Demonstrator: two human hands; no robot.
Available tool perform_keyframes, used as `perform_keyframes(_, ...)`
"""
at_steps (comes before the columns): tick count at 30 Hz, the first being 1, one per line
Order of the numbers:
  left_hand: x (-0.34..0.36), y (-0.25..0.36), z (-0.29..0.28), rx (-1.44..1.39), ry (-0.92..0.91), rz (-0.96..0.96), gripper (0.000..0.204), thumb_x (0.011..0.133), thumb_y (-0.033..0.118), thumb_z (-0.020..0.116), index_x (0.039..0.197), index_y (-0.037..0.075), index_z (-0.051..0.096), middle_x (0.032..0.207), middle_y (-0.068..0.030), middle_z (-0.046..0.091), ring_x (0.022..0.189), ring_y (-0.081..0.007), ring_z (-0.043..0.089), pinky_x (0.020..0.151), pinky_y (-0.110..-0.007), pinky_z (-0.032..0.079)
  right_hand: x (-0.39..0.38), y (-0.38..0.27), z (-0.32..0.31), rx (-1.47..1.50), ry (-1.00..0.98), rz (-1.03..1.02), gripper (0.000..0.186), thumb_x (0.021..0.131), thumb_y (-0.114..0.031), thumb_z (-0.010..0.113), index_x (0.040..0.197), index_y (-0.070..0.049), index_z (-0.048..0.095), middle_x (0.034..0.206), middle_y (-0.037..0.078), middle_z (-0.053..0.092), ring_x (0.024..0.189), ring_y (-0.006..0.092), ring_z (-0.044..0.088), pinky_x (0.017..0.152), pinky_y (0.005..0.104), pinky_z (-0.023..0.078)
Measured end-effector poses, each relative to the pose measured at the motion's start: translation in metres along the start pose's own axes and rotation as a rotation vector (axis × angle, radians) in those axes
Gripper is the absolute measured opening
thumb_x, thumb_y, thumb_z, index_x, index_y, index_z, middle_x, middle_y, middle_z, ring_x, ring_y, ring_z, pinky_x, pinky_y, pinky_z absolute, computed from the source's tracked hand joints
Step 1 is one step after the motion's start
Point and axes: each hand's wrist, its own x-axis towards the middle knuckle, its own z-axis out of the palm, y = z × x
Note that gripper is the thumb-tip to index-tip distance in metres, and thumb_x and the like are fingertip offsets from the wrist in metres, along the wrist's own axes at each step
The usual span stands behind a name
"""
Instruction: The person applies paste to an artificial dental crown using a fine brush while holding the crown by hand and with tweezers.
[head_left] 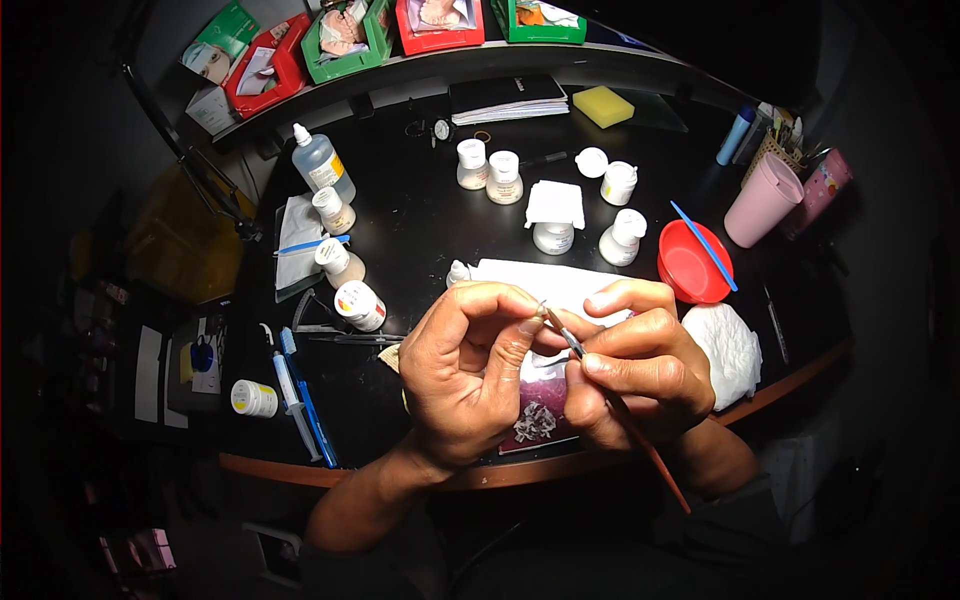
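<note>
Black tabletop [410, 240], dark room around it, shelf [395, 64] with red and green bins [440, 41] on the far side. Left hand [455, 375]: narrow pinch, fingertips closed on a small pale piece [542, 309], held up off the tabletop toward the near edge. Right hand [655, 365]: pen-style grip on a fine brush [628, 423], tip right at the piece; contact, can't tell. Status: I'd call the brushwork in progress. Supplies look set out: white-capped jars [504, 180] far of my hands, a loose white cap [592, 161] just beside another jar; red bowl [680, 285] on the right, blue stick [706, 248] across its rim. Surface done so far: too small to tell. Open items, my judgement: brush pass to finish, piece and brush to be put down.
</note>
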Motion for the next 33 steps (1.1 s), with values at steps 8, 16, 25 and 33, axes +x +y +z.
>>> perform_keyframes(8, 0.0002, -0.0006, -0.0003, 0.005, -0.002, 0.016, 0.010, 0.098, -0.009, 0.060, 0.108, -0.006, 0.058, 0.101, -0.0129, 0.065, 0.090, -0.0182, 0.073, 0.081, -0.028, 0.062, -0.0009, 0.0003, -0.0003, 0.004, 0.004, -0.002, 0.031, 0.070, 0.010, 0.077, 0.097, -0.004, 0.068, 0.088, 0.010, 0.068, 0.101, 0.0330, 0.068, 0.084, 0.0397, 0.059)
perform_keyframes(16, 0.0001, 0.0012, 0.0009, 0.020, 0.012, 0.013, 0.012, 0.097, -0.009, 0.061, 0.108, -0.006, 0.059, 0.101, -0.0125, 0.065, 0.089, -0.0175, 0.073, 0.080, -0.027, 0.062, -0.0021, 0.0014, -0.0008, 0.000, -0.004, -0.008, 0.031, 0.070, 0.009, 0.078, 0.097, -0.004, 0.068, 0.088, 0.010, 0.068, 0.100, 0.0326, 0.068, 0.084, 0.0392, 0.059)
perform_keyframes(25, -0.0006, -0.0017, -0.0002, -0.017, 0.007, 0.006, 0.011, 0.097, -0.009, 0.061, 0.108, -0.005, 0.059, 0.100, -0.0124, 0.066, 0.089, -0.0174, 0.073, 0.080, -0.027, 0.062, -0.0005, 0.0010, -0.0020, -0.004, -0.023, -0.004, 0.031, 0.071, 0.011, 0.077, 0.096, -0.003, 0.067, 0.089, 0.011, 0.068, 0.100, 0.0326, 0.068, 0.084, 0.0393, 0.061)
perform_keyframes(33, 0.0025, 0.0022, 0.0014, -0.183, -0.002, -0.123, 0.009, 0.101, -0.005, 0.058, 0.109, -0.006, 0.057, 0.102, -0.0150, 0.067, 0.091, -0.0184, 0.073, 0.083, -0.029, 0.061, -0.0003, 0.0048, -0.0027, 0.044, 0.014, 0.003, 0.030, 0.071, 0.012, 0.074, 0.096, -0.002, 0.065, 0.087, 0.011, 0.066, 0.097, 0.0321, 0.067, 0.084, 0.0397, 0.062)
